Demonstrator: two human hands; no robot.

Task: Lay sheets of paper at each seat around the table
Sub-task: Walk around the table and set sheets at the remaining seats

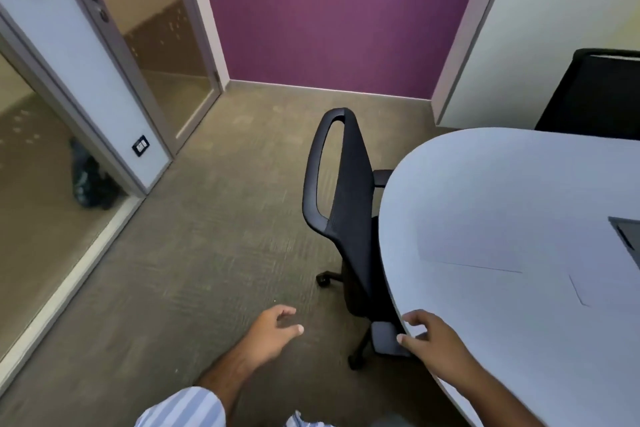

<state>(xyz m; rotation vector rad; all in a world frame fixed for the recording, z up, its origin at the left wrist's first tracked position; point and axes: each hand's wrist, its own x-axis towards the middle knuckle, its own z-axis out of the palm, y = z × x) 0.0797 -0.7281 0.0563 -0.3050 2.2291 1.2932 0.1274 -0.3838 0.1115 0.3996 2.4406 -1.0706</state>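
Observation:
A rounded white table (450, 191) fills the right side. Two white sheets lie flat on it: one sheet (471, 243) in front of the black office chair (346, 191) tucked at the table's curved end, and a second sheet (609, 288) further right, partly cut off. My right hand (433, 336) hovers over the table's near edge, fingers apart, holding nothing. My left hand (273, 329) hangs over the carpet to the left of the chair, fingers loosely spread and empty.
A second black chair (595, 94) stands at the table's far side. A dark cable hatch (627, 236) is set in the tabletop. A glass door and partition (138, 55) line the left, a purple wall the back. Carpet lies between door and chair.

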